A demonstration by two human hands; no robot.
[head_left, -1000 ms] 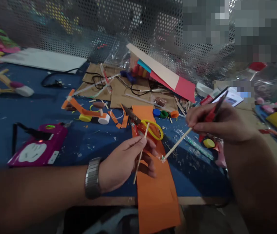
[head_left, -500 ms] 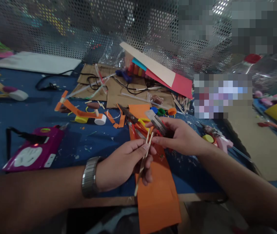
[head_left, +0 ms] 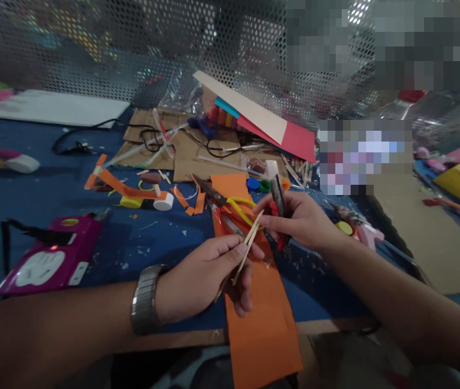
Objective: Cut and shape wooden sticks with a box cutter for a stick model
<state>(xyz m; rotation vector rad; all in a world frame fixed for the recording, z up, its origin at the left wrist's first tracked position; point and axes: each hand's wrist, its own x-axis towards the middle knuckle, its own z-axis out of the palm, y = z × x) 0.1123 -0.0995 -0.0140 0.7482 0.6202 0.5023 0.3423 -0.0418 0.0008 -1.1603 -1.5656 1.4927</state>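
Left hand (head_left: 203,275) pinches two wooden sticks (head_left: 248,246) paired, steadying them; right hand (head_left: 298,221) grips cutter (head_left: 279,202) at their tips, above orange paper (head_left: 260,319).

Blue table (head_left: 52,189); orange paper strip (head_left: 260,319), scissors (head_left: 225,204), cardboard (head_left: 189,148), magenta box (head_left: 52,259)

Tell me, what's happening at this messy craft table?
A person is working with thin wooden sticks over a long strip of orange paper on a blue table. The left hand, a metal watch on its wrist, pinches the sticks, while the right hand touches their upper ends and also grips a red-handled tool. Yellow-handled scissors lie just behind, among bottle caps, cardboard and paper scraps. A pink device sits at the left.
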